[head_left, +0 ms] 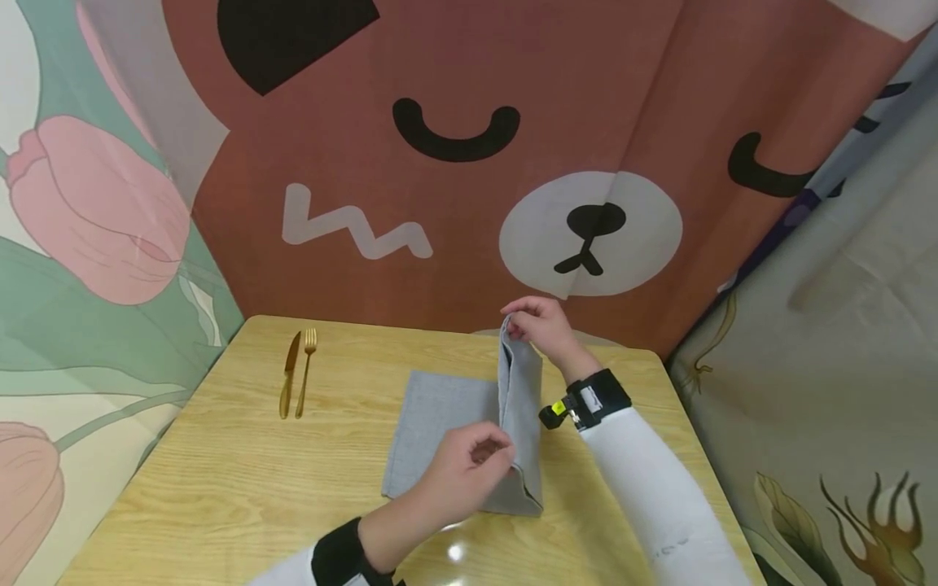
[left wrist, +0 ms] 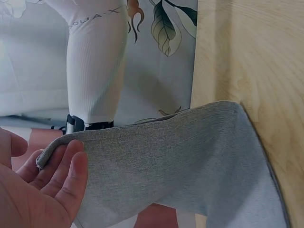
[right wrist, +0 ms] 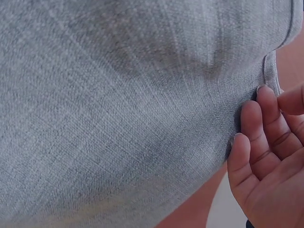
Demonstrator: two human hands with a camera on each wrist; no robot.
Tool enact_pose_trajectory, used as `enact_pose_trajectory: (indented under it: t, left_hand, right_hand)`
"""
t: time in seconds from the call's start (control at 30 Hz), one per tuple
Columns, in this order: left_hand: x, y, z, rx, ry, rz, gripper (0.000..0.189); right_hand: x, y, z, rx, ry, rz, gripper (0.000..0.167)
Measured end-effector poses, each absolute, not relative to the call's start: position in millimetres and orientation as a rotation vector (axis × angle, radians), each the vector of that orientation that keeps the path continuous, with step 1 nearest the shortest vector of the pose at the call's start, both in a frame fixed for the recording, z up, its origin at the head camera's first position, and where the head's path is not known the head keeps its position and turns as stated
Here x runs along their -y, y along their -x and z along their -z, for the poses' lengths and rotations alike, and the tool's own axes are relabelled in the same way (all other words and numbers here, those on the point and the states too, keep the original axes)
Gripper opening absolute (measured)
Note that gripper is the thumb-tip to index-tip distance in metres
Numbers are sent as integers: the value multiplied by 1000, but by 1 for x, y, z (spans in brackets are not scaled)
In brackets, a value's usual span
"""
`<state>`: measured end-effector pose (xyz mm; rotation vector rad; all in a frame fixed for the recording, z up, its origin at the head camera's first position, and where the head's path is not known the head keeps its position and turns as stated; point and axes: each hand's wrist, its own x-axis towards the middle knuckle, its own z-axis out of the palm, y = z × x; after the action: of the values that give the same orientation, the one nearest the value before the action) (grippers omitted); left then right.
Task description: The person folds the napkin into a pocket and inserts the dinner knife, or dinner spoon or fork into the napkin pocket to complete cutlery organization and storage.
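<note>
A grey cloth napkin (head_left: 443,407) lies partly flat on the wooden table, its right part raised into an upright fold. At the far top corner of that fold, my right hand (head_left: 541,325) pinches the cloth between thumb and fingers. My left hand (head_left: 465,468) holds the near end of the raised edge, fingers curled at the cloth. Seen from the left wrist, the lifted edge of the napkin (left wrist: 142,161) runs from the left fingers (left wrist: 71,166) across the view. In the right wrist view, the right fingertips (right wrist: 251,114) press at the cloth's edge.
On the left of the wooden table (head_left: 234,488) lie a gold knife (head_left: 289,374) and a gold fork (head_left: 305,370), side by side. Behind the table hangs a brown curtain (head_left: 454,285) with a bear face; patterned fabric hangs on both sides.
</note>
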<state>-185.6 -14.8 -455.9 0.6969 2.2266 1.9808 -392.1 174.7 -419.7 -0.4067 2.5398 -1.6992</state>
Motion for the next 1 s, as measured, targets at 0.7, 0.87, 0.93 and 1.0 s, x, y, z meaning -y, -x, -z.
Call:
enact_pose_trajectory:
  t: [0.7,0.87,0.93,1.0]
  left_hand:
    - [36,184,481,-2262,-548,-2024,8]
    - [44,182,483,-2270,-468,-2031,10]
    - [47,181,485,-2280,-443,-2022,12]
    - [50,181,486,-2299,-421,-2005,13]
  right_hand:
    - [-136,395,437,-2584,418,1543,16]
    - [-126,392,443,-2585,462,1527,17]
    - [-121,391,445,-2591,471,1516,17]
    - [-116,389,446,-2597,472,1501,17]
